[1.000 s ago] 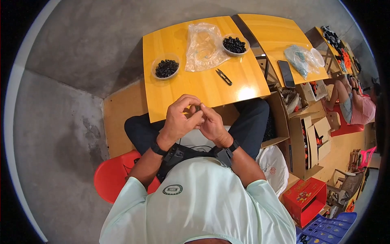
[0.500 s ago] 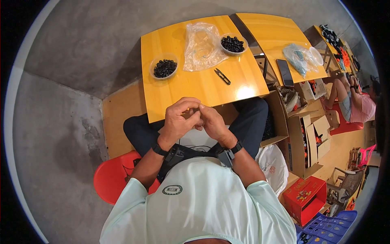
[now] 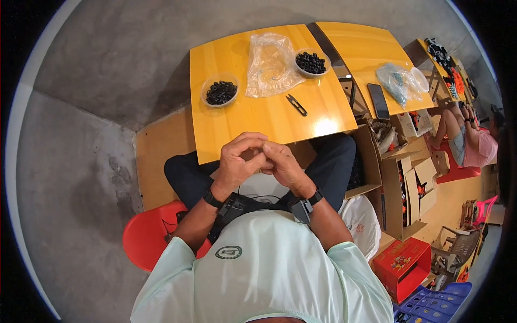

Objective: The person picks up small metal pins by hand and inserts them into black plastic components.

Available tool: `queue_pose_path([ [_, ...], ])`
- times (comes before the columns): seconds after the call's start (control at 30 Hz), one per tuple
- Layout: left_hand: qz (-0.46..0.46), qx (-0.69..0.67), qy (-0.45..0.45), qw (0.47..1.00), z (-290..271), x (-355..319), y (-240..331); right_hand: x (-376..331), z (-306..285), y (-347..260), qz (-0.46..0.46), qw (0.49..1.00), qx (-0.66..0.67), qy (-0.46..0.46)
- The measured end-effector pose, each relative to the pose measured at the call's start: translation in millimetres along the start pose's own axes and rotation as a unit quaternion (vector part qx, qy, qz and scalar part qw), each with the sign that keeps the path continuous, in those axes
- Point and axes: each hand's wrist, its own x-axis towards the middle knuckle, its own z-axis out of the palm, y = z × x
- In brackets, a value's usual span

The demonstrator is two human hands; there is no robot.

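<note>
My left hand [image 3: 240,160] and my right hand [image 3: 285,164] meet at the fingertips over my lap, just off the near edge of the yellow table [image 3: 237,137]. Both are closed in a pinch; whatever lies between the fingers is too small or hidden to name. Beyond them on the tabletop lies a small pair of black thread snips [image 3: 297,105]. A clear round tub [image 3: 206,102] of black beads [image 3: 221,92] stands to the left, and a second tub of black beads [image 3: 311,63] to the right. A crumpled clear plastic bag [image 3: 269,72] is between the tubs.
At right, another yellow table [image 3: 361,46] holds a phone [image 3: 378,101] and a plastic bag with bluish contents [image 3: 396,81]. Cardboard boxes [image 3: 396,202], a white bag [image 3: 360,226] and a red box [image 3: 401,264] crowd my right side. A person [image 3: 474,137] sits farther right.
The fingers have shifted slightly against each other while staying together. The whole view has moved a little, so the table sits slightly lower. Nothing on the table has been displaced.
</note>
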Motion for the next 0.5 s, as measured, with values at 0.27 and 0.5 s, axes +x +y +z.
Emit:
queue_pose_path([
  [0.27,-0.110,-0.225,-0.056,0.967,1.2,3.6,-10.0,3.8,-8.4,12.7,0.008,0.998,0.062,0.004],
  [0.5,-0.139,-0.206,0.010,0.969,17.6,-2.4,-25.0,11.1,15.5,19.2,-0.029,0.998,-0.011,0.050],
])
